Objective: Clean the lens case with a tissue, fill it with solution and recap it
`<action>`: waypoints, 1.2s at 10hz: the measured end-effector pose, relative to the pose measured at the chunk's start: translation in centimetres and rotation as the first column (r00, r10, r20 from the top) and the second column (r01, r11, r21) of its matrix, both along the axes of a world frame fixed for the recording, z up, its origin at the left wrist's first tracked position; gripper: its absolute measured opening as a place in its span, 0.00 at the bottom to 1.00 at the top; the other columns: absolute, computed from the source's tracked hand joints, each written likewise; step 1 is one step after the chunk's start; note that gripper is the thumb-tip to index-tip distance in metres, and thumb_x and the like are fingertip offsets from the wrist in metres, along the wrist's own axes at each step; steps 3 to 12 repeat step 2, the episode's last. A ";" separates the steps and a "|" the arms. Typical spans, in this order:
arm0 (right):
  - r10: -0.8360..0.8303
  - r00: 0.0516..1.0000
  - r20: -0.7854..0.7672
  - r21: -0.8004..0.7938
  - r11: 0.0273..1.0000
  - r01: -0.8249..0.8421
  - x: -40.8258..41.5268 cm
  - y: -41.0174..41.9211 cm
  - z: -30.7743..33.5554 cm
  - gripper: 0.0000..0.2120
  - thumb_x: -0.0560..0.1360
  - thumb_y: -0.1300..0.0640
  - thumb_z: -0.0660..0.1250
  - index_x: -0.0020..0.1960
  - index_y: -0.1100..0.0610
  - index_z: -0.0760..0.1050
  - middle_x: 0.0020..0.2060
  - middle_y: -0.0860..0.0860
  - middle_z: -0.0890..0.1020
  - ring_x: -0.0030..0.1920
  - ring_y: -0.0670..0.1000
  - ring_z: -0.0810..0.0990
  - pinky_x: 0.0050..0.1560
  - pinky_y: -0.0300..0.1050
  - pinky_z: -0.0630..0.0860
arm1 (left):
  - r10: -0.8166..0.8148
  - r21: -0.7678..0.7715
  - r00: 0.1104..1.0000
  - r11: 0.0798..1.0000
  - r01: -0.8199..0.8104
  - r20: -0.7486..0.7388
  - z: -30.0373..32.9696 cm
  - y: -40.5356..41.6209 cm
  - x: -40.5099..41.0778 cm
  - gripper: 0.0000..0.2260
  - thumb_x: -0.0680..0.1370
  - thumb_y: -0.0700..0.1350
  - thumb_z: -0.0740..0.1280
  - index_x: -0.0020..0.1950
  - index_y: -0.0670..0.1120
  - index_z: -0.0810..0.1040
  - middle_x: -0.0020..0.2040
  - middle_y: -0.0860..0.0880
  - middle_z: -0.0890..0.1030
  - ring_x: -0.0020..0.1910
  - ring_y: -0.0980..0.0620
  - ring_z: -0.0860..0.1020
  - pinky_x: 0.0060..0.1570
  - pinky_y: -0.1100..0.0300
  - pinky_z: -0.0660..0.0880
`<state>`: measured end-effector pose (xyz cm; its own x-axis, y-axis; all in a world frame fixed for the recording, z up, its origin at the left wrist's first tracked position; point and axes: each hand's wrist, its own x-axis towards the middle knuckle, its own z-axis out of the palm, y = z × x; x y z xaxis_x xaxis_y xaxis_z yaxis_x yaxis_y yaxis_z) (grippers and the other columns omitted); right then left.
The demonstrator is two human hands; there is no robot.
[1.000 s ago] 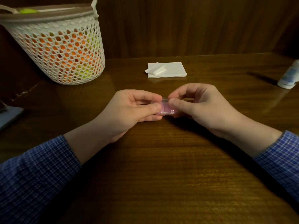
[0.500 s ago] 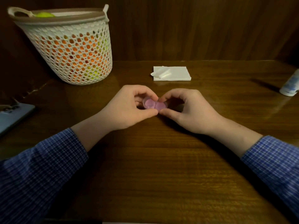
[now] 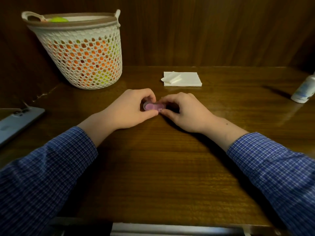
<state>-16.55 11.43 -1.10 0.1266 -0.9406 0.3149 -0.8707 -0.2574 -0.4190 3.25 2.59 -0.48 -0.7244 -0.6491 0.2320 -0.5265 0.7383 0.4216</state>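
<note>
A small pink lens case (image 3: 154,106) lies flat near the middle of the wooden table (image 3: 170,167), its two round caps facing up. My left hand (image 3: 133,109) pinches its left end with thumb and curled fingers. My right hand (image 3: 185,111) pinches the right end the same way. A folded white tissue (image 3: 183,79) lies behind the hands. The white solution bottle (image 3: 304,91) stands at the far right edge, partly cut off by the frame.
A white perforated basket (image 3: 81,50) holding orange and yellow-green things stands at the back left. A grey phone (image 3: 15,123) lies at the left edge. A dark wood wall closes the back of the table.
Both hands have lowered the case from a tilted hold to flat on the table. The camera has tipped down, so the basket and tissue sit lower in view.
</note>
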 end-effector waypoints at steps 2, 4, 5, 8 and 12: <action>-0.154 0.981 0.115 -0.055 0.985 0.161 -1.2 2.3 0.3 0.20 0.78 0.49 0.70 0.69 0.50 0.76 0.61 0.44 0.83 0.56 0.40 0.77 0.59 0.41 0.76 | 0.066 -0.063 0.998 0.996 -0.068 -0.023 0.6 1.1 0.1 0.20 0.75 0.62 0.72 0.64 0.58 0.74 0.63 0.60 0.72 0.62 0.59 0.71 0.55 0.61 0.70; -0.154 0.981 0.115 -0.055 0.985 0.161 -1.2 2.3 0.3 0.20 0.78 0.49 0.70 0.69 0.50 0.76 0.61 0.44 0.83 0.56 0.40 0.77 0.59 0.41 0.76 | 0.066 -0.063 0.998 0.996 -0.068 -0.023 0.6 1.1 0.1 0.20 0.75 0.62 0.72 0.64 0.58 0.74 0.63 0.60 0.72 0.62 0.59 0.71 0.55 0.61 0.70; -0.154 0.981 0.115 -0.055 0.985 0.161 -1.2 2.3 0.3 0.20 0.78 0.49 0.70 0.69 0.50 0.76 0.61 0.44 0.83 0.56 0.40 0.77 0.59 0.41 0.76 | 0.066 -0.063 0.998 0.996 -0.068 -0.023 0.6 1.1 0.1 0.20 0.75 0.62 0.72 0.64 0.58 0.74 0.63 0.60 0.72 0.62 0.59 0.71 0.55 0.61 0.70; -0.154 0.981 0.115 -0.055 0.985 0.161 -1.2 2.3 0.3 0.20 0.78 0.49 0.70 0.69 0.50 0.76 0.61 0.44 0.83 0.56 0.40 0.77 0.59 0.41 0.76 | 0.066 -0.063 0.998 0.996 -0.068 -0.023 0.6 1.1 0.1 0.20 0.75 0.62 0.72 0.64 0.58 0.74 0.63 0.60 0.72 0.62 0.59 0.71 0.55 0.61 0.70; -0.154 0.981 0.115 -0.055 0.985 0.161 -1.2 2.3 0.3 0.20 0.78 0.49 0.70 0.69 0.50 0.76 0.61 0.44 0.83 0.56 0.40 0.77 0.59 0.41 0.76 | 0.066 -0.063 0.998 0.996 -0.068 -0.023 0.6 1.1 0.1 0.20 0.75 0.62 0.72 0.64 0.58 0.74 0.63 0.60 0.72 0.62 0.59 0.71 0.55 0.61 0.70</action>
